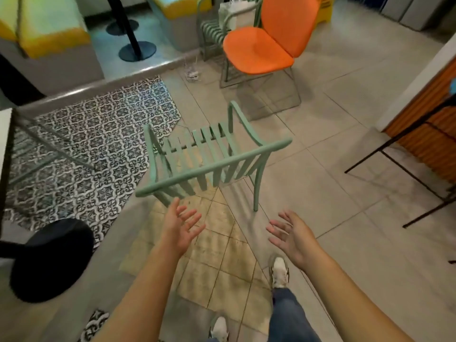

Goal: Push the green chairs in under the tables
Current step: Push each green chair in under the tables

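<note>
The green chair stood on the floor straight ahead of both hands, its top rail running left to right and tilted up to the right; the left hand was just short of the rail, the right hand farther back. Both hands were spread wide and held nothing. One green chair was near, a second seemingly behind the one orange chair, and the desk lay to the left.

Far ahead of my right hand I see an orange chair on a wire frame. A black round stool sits just left of my left hand. Patterned floor tiles spread ahead-left. Well right of my right hand stands a black wire frame.
</note>
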